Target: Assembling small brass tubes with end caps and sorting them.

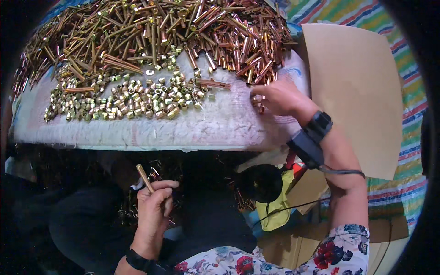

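My left hand [155,204] is closed low in front of the padded table, below its near edge. Between thumb and fingers it grips a gold-coloured bolt [145,178], tilted with one end up. My right hand [280,99] is over the right part of the tabletop with its fingers curled down. Shiny copper-coloured metal shows under its fingertips, mostly hidden, so the exact piece cannot be made out. Just beyond that hand lies a heap of copper-coloured sleeves [250,50]. Small gold-coloured nuts [151,98] are spread to its left.
A large pile of long bolts [123,32] covers the table's far side. The table [183,130] has a worn whitish cover. Brown cardboard [355,101] stands at the right over a striped sheet [412,110]. A yellow cloth [277,215] and a black cable [288,208] lie below.
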The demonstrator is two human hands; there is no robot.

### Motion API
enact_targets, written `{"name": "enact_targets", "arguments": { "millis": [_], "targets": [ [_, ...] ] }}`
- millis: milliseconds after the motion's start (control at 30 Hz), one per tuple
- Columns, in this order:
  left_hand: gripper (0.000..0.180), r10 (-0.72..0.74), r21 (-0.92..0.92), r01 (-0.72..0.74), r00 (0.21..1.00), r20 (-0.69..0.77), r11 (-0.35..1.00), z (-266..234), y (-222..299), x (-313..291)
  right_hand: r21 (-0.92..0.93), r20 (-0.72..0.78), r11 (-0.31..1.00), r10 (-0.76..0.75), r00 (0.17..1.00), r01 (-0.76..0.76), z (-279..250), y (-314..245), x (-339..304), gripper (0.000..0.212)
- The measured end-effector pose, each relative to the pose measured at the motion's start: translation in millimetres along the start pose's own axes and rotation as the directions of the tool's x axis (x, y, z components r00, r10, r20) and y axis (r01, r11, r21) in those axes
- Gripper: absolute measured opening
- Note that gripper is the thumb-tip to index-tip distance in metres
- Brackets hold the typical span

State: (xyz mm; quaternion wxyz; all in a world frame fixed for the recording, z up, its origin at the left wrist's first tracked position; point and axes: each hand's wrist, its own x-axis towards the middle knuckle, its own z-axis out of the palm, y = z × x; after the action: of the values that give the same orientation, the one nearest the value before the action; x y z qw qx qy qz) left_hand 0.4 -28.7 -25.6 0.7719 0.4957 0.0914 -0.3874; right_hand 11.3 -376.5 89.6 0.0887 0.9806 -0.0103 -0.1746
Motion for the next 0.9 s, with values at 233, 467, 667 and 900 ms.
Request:
{"name": "enact_targets", "arguments": {
  "millis": [233, 467, 667, 900],
  "targets": [
    [0.021, 0.115, -0.029, -0.114, 0.993, 0.011, 0.993, 6, -3, 0, 0.164, -0.221, 0.975, 0.184, 0.958, -0.149, 31, -4, -20, 0.029],
    [0.02, 0.169, -0.043, -0.166, 0.983, 0.071, 0.985, 3, 0, -9, 0.12, -0.175, 0.986, 0.134, 0.976, -0.114, 18, -4, -15, 0.028],
    [0.019, 0.148, -0.098, -0.142, 0.987, 0.058, 0.985, 7, 6, -13, 0.156, -0.408, 0.979, 0.187, 0.893, -0.134, 18, -22, -36, 0.027],
    [0.03, 0.342, -0.091, -0.345, 0.939, -0.04, 0.934, 3, 20, -10, 0.603, -0.537, 0.689, -0.021, 0.843, 0.402, 13, -200, -46, 0.022]
  ]
}}
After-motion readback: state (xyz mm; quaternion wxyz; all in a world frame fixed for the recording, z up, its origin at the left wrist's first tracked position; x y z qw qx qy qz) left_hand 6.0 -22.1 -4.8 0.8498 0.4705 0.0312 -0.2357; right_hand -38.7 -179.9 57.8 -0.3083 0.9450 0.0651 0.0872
